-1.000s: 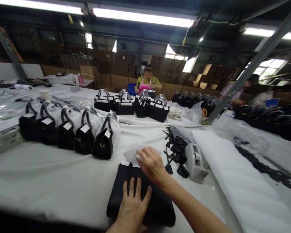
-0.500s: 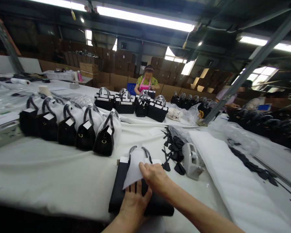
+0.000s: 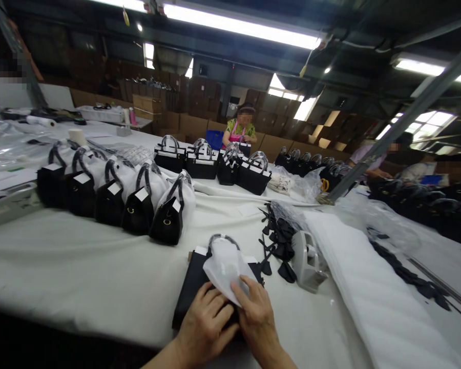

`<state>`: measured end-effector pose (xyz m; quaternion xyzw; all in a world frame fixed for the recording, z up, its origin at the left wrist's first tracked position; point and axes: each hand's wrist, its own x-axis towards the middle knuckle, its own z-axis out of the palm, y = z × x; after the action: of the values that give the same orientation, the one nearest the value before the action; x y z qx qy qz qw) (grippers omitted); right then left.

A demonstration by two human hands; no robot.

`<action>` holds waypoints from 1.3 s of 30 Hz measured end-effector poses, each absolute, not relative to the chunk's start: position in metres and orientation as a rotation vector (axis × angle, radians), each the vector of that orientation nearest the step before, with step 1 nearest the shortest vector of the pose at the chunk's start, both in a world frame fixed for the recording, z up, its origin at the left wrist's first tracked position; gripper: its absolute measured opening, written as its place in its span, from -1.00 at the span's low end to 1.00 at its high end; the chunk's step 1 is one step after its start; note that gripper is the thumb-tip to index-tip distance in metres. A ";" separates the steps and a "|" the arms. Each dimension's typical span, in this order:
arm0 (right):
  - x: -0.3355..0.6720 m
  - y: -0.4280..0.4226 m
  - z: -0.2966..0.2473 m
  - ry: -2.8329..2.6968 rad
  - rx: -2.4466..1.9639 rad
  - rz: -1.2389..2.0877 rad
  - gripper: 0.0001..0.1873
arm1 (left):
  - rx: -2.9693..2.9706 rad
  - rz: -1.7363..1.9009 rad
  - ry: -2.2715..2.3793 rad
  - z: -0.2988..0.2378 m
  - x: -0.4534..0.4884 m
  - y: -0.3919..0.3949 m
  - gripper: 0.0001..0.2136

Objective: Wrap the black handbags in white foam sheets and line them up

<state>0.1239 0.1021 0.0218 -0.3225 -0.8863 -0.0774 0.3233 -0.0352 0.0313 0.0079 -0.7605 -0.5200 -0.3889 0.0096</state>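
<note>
A black handbag (image 3: 194,287) lies flat on the white table (image 3: 80,266) right in front of me. A white foam sheet (image 3: 226,269) covers its upper part, near the wrapped handle (image 3: 221,238). My left hand (image 3: 205,325) lies on the bag's lower part with fingers curled against the sheet's lower edge. My right hand (image 3: 257,318) rests beside it, fingertips pressing the sheet's corner down on the bag. Both forearms enter from the bottom edge.
A row of wrapped black handbags (image 3: 111,197) stands to the left. More bags (image 3: 215,164) stand further back. A tape dispenser (image 3: 307,259), black straps (image 3: 280,236) and a roll of white foam (image 3: 372,297) lie to the right. People work at the far side.
Both hands have drawn back toward me, pulling the white sheet down over the bag. The right hand now sits beside the left at the sheet's lower edge.
</note>
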 end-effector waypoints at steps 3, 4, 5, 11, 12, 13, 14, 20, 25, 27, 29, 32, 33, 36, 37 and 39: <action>0.125 0.106 0.021 -2.351 -0.814 -0.132 -0.53 | -1.998 -1.295 -1.767 0.018 -0.040 0.031 -0.79; 0.125 0.107 0.021 -2.356 -0.807 -0.115 -0.53 | -1.929 -1.241 -1.818 0.023 -0.042 0.033 -0.70; 0.125 0.107 0.022 -2.357 -0.808 -0.105 -0.53 | -1.918 -1.171 -1.847 0.027 -0.044 0.036 -0.62; 0.124 0.098 0.023 -2.350 -0.916 -0.067 -0.58 | -2.277 -1.077 -1.675 0.017 -0.051 0.043 -0.79; 0.124 0.096 0.023 -2.354 -0.912 -0.067 -0.60 | -2.274 -1.092 -1.654 0.013 -0.051 0.041 -0.80; 0.124 0.094 0.023 -2.357 -0.901 -0.073 -0.62 | -2.272 -1.096 -1.637 0.009 -0.050 0.038 -0.81; 0.125 0.093 0.022 -2.361 -0.888 -0.079 -0.64 | -2.280 -1.085 -1.623 0.007 -0.050 0.036 -0.82; 0.126 0.088 0.023 -2.391 -0.860 -0.028 -0.67 | -2.337 -0.784 -1.699 0.005 -0.049 0.030 -0.94; 0.121 0.094 0.022 -2.342 -0.883 0.055 -0.78 | -2.345 -0.542 -1.774 0.006 -0.033 0.030 -0.14; 0.119 0.099 0.024 -2.320 -0.918 0.100 -0.81 | -2.304 -0.421 -1.802 0.008 -0.026 0.031 -0.16; 0.119 0.099 0.027 -2.290 -0.928 0.130 -0.79 | -2.293 -0.330 -1.811 0.012 -0.026 0.034 -0.29; 0.127 0.081 0.027 -2.201 -0.879 0.141 -0.69 | -2.398 -0.268 -1.748 0.018 -0.036 0.041 -0.25; 0.132 0.069 0.024 -2.182 -0.850 0.154 -0.66 | -2.419 -0.264 -1.742 0.020 -0.041 0.044 -0.21; 0.150 0.020 0.006 -2.128 -0.912 0.315 -0.67 | -2.436 -0.253 -1.736 0.023 -0.051 0.050 -0.19; 0.157 0.003 -0.004 -2.062 -1.034 0.408 -0.72 | -2.437 -0.242 -1.725 0.024 -0.052 0.050 -0.19; 0.169 -0.021 -0.026 -1.784 -1.393 0.609 -0.77 | -2.437 -0.219 -1.691 0.023 -0.049 0.048 -0.21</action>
<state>0.1693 -0.0208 -0.0261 -0.5476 -0.7014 0.2395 0.3884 -0.0492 0.0480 0.0227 -0.8165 -0.5665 -0.0733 0.0837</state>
